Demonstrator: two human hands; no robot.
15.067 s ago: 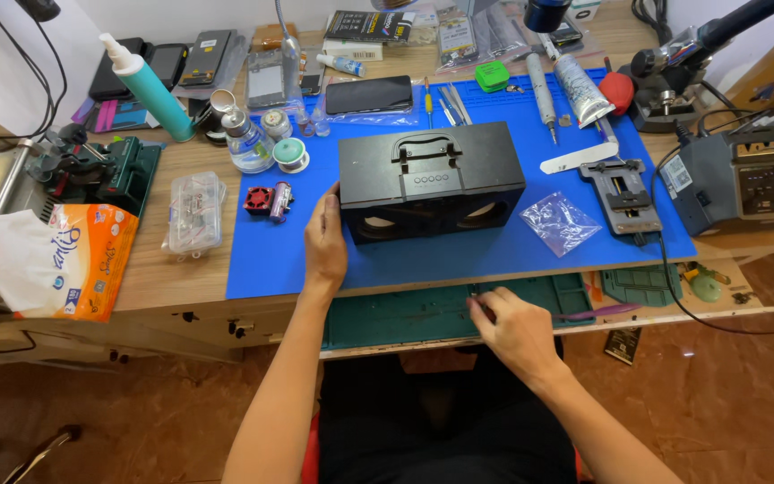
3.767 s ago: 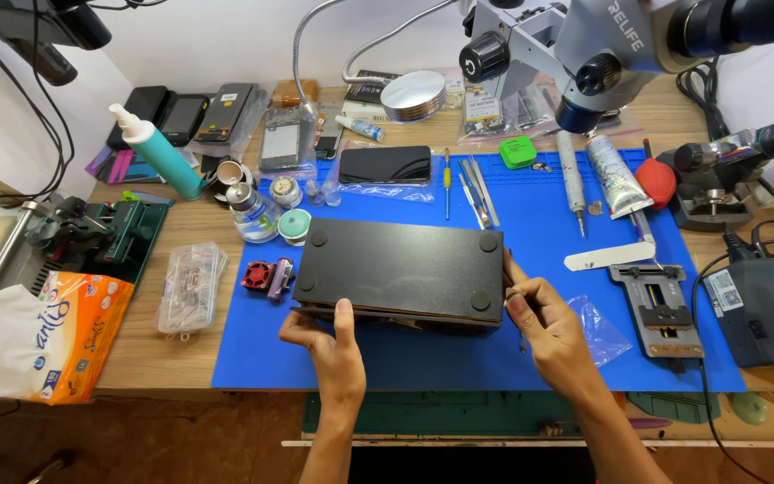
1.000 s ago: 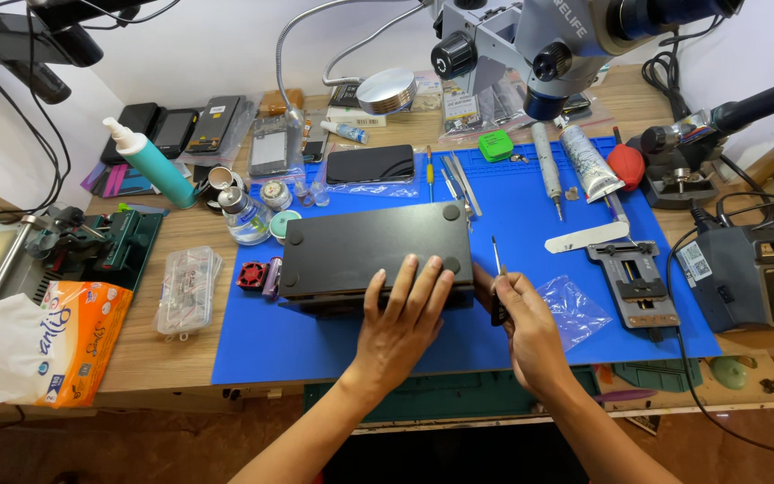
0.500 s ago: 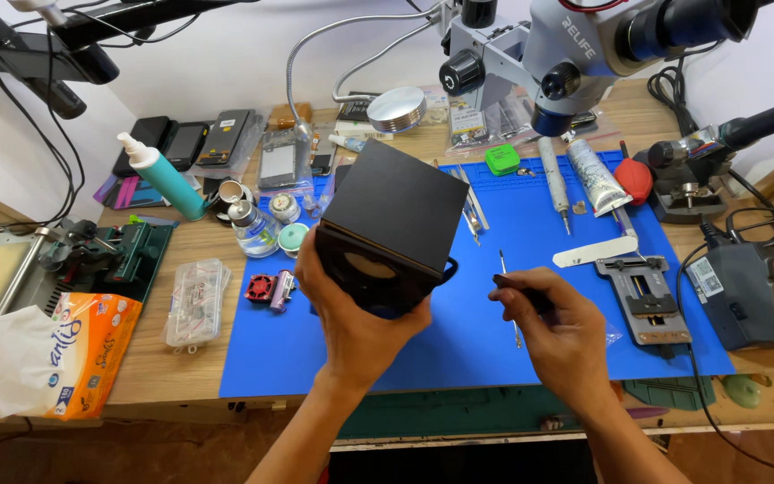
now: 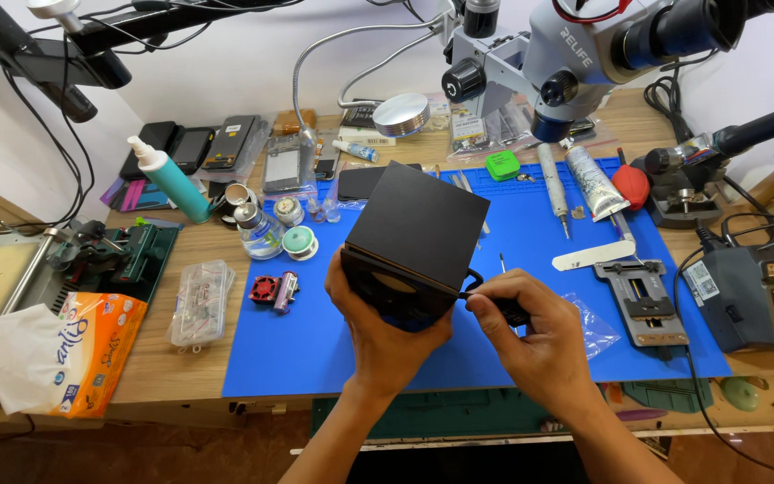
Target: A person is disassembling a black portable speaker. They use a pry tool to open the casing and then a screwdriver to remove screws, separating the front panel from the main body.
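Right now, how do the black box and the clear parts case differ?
The black box is opaque and held tilted off the blue mat by the left hand, with the right hand at its edge; the clear parts case is see-through and lies flat on the wooden desk, untouched. The box looks larger than the case. Both are roughly rectangular.

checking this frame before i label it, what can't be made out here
Head view only:
- Underside of the black box: turned away; the left hand covers its lower end.
- Tool in the right hand: fingers wrap it, only a dark bit shows.
- Contents of the clear case: too small.
- Microscope top: cut off by the upper edge.
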